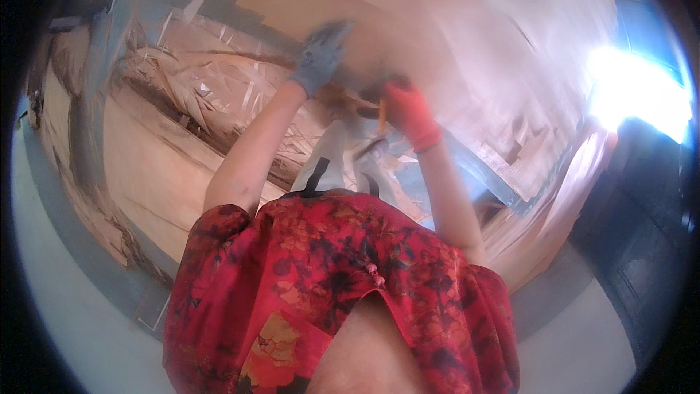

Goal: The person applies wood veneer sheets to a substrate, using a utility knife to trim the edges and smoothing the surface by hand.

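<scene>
From my distant seat I read the fingers of the right hand (410,113), in a red glove, as closed round a narrow yellow handle (382,115) near the middle of the frame; what sort of tool it belongs to, I cannot tell. The left hand (321,58), in a grey-blue glove, is up and to the left of it, its fingers reaching toward the top of the frame but blurred; I cannot tell whether they pinch anything or only lie flat. Beside and beyond both, a pale wood veneer sheet (467,36) fills the upper middle and upper right. To work it well, I would want the left palm spread and pressing lightly, since stock this thin probably splits along its grain, and the handle angled clear of the left fingers and the light trousers (328,153) just below. Further out, torn veneer scraps (219,87) crowd the left of the frame, where an edge could snag, and glare (642,95) at right may mask cracks.
</scene>
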`<state>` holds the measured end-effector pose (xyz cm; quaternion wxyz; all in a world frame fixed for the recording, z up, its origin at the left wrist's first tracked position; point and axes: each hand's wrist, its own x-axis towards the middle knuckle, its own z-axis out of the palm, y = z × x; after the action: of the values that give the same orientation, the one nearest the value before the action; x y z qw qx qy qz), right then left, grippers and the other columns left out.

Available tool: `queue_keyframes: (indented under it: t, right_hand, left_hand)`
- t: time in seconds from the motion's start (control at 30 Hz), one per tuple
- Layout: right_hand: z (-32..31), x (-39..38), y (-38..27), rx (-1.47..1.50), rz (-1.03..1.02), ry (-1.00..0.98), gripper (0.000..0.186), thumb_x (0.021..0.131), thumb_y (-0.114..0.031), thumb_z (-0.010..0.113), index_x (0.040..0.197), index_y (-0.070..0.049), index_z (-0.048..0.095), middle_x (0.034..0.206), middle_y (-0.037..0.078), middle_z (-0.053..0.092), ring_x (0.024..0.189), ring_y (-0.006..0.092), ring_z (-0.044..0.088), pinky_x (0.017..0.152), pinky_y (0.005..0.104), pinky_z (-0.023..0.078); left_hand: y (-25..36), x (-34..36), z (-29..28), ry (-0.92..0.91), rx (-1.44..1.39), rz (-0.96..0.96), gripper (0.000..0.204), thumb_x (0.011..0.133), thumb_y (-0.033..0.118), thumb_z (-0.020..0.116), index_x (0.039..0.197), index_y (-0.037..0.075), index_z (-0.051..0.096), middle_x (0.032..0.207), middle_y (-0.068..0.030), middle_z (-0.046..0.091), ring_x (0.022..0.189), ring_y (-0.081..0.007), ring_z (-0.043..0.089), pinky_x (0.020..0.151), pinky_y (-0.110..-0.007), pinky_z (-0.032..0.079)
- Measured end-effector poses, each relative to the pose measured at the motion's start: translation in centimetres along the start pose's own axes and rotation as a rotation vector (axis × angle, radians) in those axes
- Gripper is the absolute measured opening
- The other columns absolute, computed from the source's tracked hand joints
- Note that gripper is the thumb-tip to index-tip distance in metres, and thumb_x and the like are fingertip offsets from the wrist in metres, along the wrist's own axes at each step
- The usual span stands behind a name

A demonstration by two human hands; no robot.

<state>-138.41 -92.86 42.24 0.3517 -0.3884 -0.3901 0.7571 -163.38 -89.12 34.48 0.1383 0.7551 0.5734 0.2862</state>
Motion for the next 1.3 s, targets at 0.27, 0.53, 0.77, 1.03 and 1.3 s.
queue_keyframes:
  t: [0.27,0.53,0.77,1.03,1.3]
  right_hand:
    - [3.1,2.1,-1.2,-0.797,0.087,0.19,0.061,0.093,-0.014,0.062,0.148,-0.011,0.036,0.112,0.027,0.063,0.095,0.039,0.068,0.081,0.0451,0.055]
    - [5.6,7.2,0.2,-1.211,0.067,0.132,0.068,0.094,-0.007,0.049,0.157,-0.015,0.026,0.118,0.032,0.06,0.11,0.0454,0.061,0.095,0.0496,0.049]
    - [6.0,4.3,0.3,-1.344,0.092,0.131,0.067,0.093,-0.009,0.051,0.156,-0.014,0.028,0.113,0.029,0.062,0.106,0.0451,0.063,0.091,0.0502,0.051]
    - [-1.0,-5.5,0.4,-1.328,0.142,0.024,0.067,0.093,-0.012,0.055,0.154,-0.021,0.032,0.111,0.028,0.062,0.102,0.0455,0.063,0.087,0.0541,0.05]
    - [-5.2,6.8,-10.1,-1.565,-0.157,-0.228,0.054,0.097,-0.014,0.053,0.147,-0.031,0.042,0.107,0.015,0.065,0.097,0.0387,0.065,0.081,0.0488,0.052]
  left_hand:
    - [0.2,0.2,0.0,0.026,-0.016,-0.009,0.059,0.091,0.016,0.06,0.148,0.015,0.044,0.144,-0.0133,0.053,0.13,-0.0349,0.052,0.109,-0.048,0.039]
    - [-0.4,-0.1,0.0,0.015,-0.016,-0.051,0.065,0.091,0.017,0.06,0.152,0.013,0.038,0.146,-0.0149,0.051,0.132,-0.0352,0.05,0.11,-0.049,0.038]
    - [-1.1,-0.1,0.5,-0.016,0.055,0.023,0.06,0.09,0.018,0.061,0.148,0.015,0.045,0.148,-0.0129,0.05,0.134,-0.0344,0.047,0.111,-0.048,0.037]
    - [2.0,1.9,0.0,0.092,0.053,-0.152,0.044,0.088,0.027,0.067,0.13,0.019,0.058,0.137,-0.0087,0.056,0.125,-0.0334,0.052,0.104,-0.048,0.04]
    - [2.3,2.9,0.2,0.132,0.217,-0.282,0.071,0.082,0.045,0.072,0.143,0.021,0.046,0.141,-0.0076,0.053,0.118,-0.0347,0.054,0.1,-0.055,0.039]
